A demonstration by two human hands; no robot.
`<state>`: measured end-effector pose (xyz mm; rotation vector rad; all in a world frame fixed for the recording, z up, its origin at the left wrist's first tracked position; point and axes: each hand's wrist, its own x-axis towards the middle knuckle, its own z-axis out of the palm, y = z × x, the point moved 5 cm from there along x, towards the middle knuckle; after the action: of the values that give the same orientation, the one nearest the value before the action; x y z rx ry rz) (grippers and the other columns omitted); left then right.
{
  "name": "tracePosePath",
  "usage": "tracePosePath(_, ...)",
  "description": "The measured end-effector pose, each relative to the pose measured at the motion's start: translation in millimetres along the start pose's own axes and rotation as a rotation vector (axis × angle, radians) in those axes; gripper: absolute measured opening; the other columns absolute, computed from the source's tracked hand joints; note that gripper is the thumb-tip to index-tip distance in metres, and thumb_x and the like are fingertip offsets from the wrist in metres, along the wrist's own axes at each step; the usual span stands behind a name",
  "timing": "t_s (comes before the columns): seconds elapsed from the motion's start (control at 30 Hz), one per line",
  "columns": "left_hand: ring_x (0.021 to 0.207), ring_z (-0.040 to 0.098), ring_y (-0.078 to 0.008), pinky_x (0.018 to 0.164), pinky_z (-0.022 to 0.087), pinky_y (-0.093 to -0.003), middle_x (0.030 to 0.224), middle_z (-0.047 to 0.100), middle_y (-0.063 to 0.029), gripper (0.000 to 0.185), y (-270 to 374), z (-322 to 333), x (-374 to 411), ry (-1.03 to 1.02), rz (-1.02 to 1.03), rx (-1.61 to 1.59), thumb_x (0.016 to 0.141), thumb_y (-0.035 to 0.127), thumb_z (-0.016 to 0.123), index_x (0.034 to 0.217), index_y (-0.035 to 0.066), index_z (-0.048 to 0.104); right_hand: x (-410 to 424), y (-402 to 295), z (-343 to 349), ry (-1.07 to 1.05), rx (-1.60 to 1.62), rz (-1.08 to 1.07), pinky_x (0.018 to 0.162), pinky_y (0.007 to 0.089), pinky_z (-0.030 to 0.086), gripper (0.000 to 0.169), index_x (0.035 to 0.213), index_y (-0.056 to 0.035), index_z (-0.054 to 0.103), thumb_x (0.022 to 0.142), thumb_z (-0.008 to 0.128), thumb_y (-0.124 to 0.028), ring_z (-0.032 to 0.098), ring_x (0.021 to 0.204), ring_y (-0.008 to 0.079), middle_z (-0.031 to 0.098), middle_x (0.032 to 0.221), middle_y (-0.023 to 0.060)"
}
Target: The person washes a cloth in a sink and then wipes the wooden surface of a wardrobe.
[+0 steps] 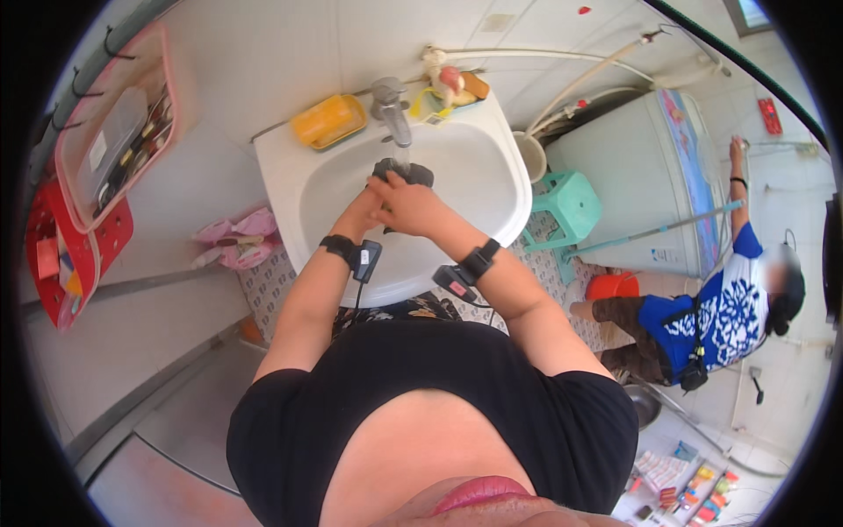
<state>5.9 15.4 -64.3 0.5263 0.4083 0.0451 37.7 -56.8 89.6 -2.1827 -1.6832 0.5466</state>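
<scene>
Both hands are over the white washbasin (pixel 461 178), close under the metal faucet (pixel 393 112), from which water runs. A dark wet cloth (pixel 415 174) lies beneath the stream at my fingers. My left hand (pixel 362 207) is partly behind the other and touches the cloth's left side; its fingers are mostly hidden. My right hand (pixel 411 204) lies across it with fingers spread, touching the cloth's near edge. Whether either hand grips the cloth cannot be made out. Each wrist wears a black strap with a small box and a cable.
A yellow soap box (pixel 329 122) stands on the basin's back left rim. To the right are a green plastic stool (pixel 570 207), a covered washing machine (pixel 632 178) and a red bucket (pixel 612 286). Another person (pixel 718 316) stands at far right, one arm raised. A pink-rimmed bin (pixel 85 217) hangs left.
</scene>
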Motion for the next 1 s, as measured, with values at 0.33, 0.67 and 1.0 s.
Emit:
tracePosePath(0.33,0.091,0.064,-0.0227,0.086,0.050,-0.0373,0.098,0.067,-0.0083,0.026,21.2,38.5,4.2,0.049,0.058,-0.364,0.085,0.029,0.067,0.100,0.008,0.064,-0.4,137.0,29.6,0.158,0.606,0.641,0.073,0.0326,0.049,0.024,0.091,0.0009,0.066,0.089,0.052,-0.018,0.063,0.080,0.0241,0.065,0.084,0.0125)
tracePosePath(0.67,0.092,0.064,-0.0204,0.083,0.051,-0.0360,0.102,0.066,-0.0065,0.023,27.8,20.3,25.7,0.204,0.166,-0.219,0.090,0.027,0.061,0.105,0.009,0.062,22.1,139.6,50.2,0.104,1.325,0.552,0.065,0.0242,0.045,0.023,0.104,-0.0030,0.060,0.082,0.058,-0.010,0.056,0.072,0.0109,0.060,0.085,0.0018)
tracePosePath(1.0,0.098,0.062,-0.0220,0.090,0.049,-0.0399,0.107,0.065,-0.0085,0.038,16.8,39.5,0.6,-0.059,-0.065,-0.304,0.092,0.040,0.056,0.111,0.008,0.060,7.4,106.7,48.4,-0.155,1.234,0.701,0.075,0.0263,0.045,0.035,0.107,-0.0084,0.060,0.094,0.045,-0.037,0.057,0.080,0.0139,0.061,0.091,0.0021)
